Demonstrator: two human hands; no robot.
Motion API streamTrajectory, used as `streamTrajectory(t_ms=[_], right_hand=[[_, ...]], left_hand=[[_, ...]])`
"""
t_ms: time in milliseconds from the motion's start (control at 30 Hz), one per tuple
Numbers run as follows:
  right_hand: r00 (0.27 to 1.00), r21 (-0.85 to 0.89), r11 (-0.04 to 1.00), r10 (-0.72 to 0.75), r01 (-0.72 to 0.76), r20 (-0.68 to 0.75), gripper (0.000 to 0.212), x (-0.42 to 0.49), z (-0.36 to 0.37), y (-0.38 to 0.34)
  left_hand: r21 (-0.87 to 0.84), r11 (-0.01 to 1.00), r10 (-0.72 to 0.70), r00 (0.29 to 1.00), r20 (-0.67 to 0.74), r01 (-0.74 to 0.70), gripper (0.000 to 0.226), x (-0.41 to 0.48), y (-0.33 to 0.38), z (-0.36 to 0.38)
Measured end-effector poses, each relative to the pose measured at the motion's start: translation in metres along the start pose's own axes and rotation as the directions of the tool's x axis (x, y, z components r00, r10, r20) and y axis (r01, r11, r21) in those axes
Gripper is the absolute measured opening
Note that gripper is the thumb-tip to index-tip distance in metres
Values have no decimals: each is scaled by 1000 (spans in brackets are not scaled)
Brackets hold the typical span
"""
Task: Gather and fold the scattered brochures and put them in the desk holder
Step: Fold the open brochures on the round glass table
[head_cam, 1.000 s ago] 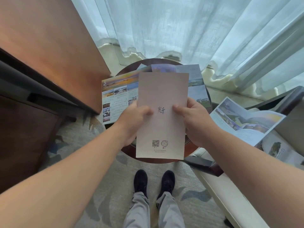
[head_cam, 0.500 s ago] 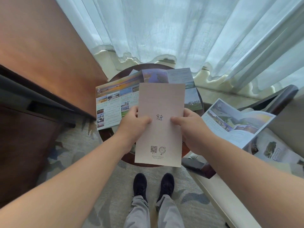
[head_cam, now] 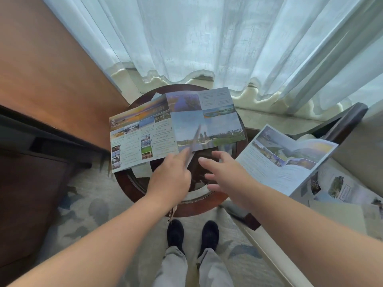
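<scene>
Head camera looked straight down on the round table (head_cam: 196, 210). What did the left hand (head_cam: 172, 179) have there?

It pinched a folded brochure (head_cam: 194, 139) above the table's near half, thumb and fingers curled onto it. The paper was turned edge-on to us and blurred into a thin strip.

And the right hand (head_cam: 226, 175)?

Held nothing! Fingers were spread and relaxed, hovering over the table's near right part, just beside the left hand but apart from the paper.

What lay on the table itself?

One big unfolded brochure (head_cam: 157, 131), flat, photo panels up, covering the table's far half and overhanging its left edge. The folded one's tip crossed in front of it; touching or not, I could not tell.

Anything off the table?

Right of the table an open brochure (head_cam: 279, 158) sat propped on a chair (head_cam: 344, 123), with more printed sheets (head_cam: 335, 187) beyond it. Behind the table hung a white curtain (head_cam: 207, 38).
</scene>
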State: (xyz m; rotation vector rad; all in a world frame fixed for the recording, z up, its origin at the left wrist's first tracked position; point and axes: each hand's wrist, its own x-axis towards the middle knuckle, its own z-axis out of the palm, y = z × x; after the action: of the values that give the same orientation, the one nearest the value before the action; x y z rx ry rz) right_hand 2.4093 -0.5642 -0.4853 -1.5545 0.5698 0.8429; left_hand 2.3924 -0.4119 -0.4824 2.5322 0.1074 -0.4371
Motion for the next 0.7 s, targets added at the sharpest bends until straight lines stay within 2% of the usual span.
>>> streamTrajectory(t_ms=[100,200,300,433,533,600,633,700], right_hand=[[1000,-4,1000,18,-18,-18,75,15,8,14],[997,-94,995,15,-22,-75,60,30,6,28],[994,-127,991,18,-32,-109,50,44,2,42],[977,-134,989,26,-55,-211,62,63,-7,58],[960,-83,994,50,-75,-275,59,76,-14,68],[948,-107,990,52,-90,-315,70,83,-13,72],[941,-173,981,23,-86,-337,74,85,-11,73],[942,-420,907,-107,-38,-318,78,88,-3,76]], left_hand=[[277,958,50,996,76,-69,58,-1,-3,33],[391,909,74,980,183,-142,63,4,-6,64],[316,929,87,941,326,-195,69,15,-8,96],[156,971,86,872,483,-182,87,33,-24,126],[205,946,127,869,478,-251,84,38,-46,127],[280,897,193,871,452,-343,79,39,-58,125],[311,872,218,869,444,-378,76,41,-63,123],[361,833,240,862,447,-419,72,46,-68,120]])
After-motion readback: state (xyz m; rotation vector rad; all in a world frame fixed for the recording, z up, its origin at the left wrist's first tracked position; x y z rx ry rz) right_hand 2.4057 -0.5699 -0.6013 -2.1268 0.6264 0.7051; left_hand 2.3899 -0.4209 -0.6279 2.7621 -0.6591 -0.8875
